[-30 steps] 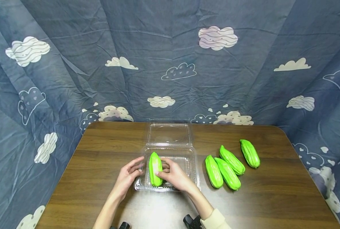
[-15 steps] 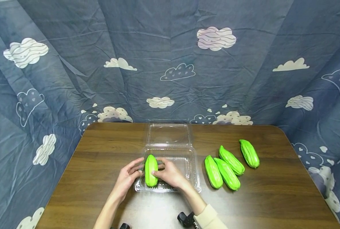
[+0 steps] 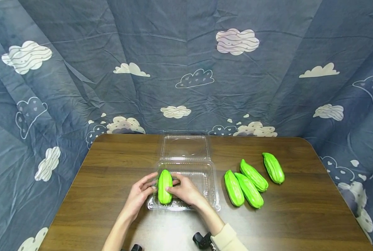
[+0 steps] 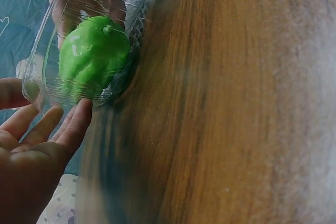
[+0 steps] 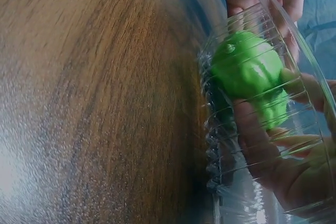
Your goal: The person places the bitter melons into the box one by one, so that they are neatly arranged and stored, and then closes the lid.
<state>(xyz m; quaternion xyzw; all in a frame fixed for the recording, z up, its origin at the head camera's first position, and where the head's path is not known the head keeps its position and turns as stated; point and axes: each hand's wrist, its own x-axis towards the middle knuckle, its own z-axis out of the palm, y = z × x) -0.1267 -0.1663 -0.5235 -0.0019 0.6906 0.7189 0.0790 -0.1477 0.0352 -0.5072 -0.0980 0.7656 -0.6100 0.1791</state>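
Right hand (image 3: 186,190), clamped on a green gourd (image 3: 165,187), is holding it with the thumb on one side and the fingers curling round the other. The gourd is lying lengthwise, front to back, inside the clear container base (image 3: 215,190), just beside the left wall; whether its underside is touching the floor cannot be told. Left hand (image 3: 138,191) is resting against the outside of that wall, its fingers extended and apart. Beyond the base, the clear lid (image 3: 186,148) is lying folded back on the wooden table (image 3: 117,153). Farther right, three grouped gourds (image 3: 249,190) are lying close together, while a lone gourd (image 3: 273,168) is sitting apart behind them. A patterned curtain (image 3: 174,94) is hanging at the back. Likely faults: were the grip loosening early, the rounded gourd could be rolling toward the middle of the base; were it pressing hard leftward without the left hand bracing, the light plastic could be sliding or the thin wall buckling; were a sleeve catching the rim, the whole container could be shifting.
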